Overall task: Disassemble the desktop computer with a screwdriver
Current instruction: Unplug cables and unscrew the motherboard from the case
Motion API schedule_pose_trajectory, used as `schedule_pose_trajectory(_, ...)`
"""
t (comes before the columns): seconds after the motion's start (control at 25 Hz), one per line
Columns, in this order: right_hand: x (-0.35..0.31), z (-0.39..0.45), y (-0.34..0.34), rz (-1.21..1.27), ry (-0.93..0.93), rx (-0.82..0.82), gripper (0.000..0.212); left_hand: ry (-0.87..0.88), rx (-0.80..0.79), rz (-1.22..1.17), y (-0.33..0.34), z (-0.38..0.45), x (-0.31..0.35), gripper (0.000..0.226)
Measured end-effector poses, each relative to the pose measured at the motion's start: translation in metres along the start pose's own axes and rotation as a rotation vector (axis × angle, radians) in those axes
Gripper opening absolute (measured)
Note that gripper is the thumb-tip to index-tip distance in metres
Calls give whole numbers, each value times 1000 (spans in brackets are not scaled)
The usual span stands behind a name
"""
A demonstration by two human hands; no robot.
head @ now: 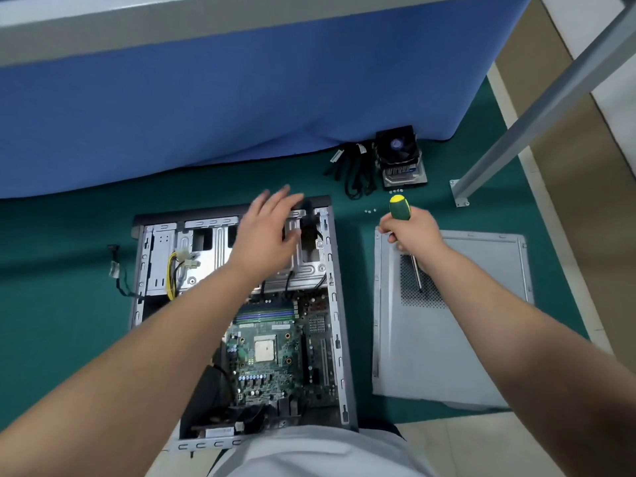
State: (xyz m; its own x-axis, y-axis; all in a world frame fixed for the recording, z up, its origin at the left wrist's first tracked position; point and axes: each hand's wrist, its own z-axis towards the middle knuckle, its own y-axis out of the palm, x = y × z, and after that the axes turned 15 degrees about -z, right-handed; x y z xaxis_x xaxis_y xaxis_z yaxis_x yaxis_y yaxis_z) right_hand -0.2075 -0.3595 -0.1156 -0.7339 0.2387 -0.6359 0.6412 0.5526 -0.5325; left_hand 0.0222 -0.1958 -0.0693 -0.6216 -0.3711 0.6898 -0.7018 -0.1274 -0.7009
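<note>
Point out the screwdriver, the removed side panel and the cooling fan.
screwdriver (400,207), head view, on its green handle.
side panel (471,332), head view, on its bare grey middle.
cooling fan (397,145), head view, on the fan hub.

One open computer case (339,304) lies at centre frame, holding one motherboard (272,359). One detached side panel (464,339) lies at right. One screwdriver (401,208), one cooler fan (399,156) and one bundle of black cables (354,170) sit at upper centre-right. Two hands show: left hand (265,235), right hand (416,232).
</note>
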Motion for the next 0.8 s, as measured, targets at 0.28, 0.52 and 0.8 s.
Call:
schedule_pose_trajectory(0.28, -4, 88, 12, -228, 203, 78, 13, -72, -164, 193, 4, 19, -47, 81)
schedule_pose_trajectory(0.52, 6, 113, 32, -430, 169, 174, 11, -58, -138, 173, 7, 21, -53, 81)
schedule_pose_trajectory(0.8, 10, 112, 50, -566, 91, 197, 9, -57, -133, 181, 8, 21, -52, 80)
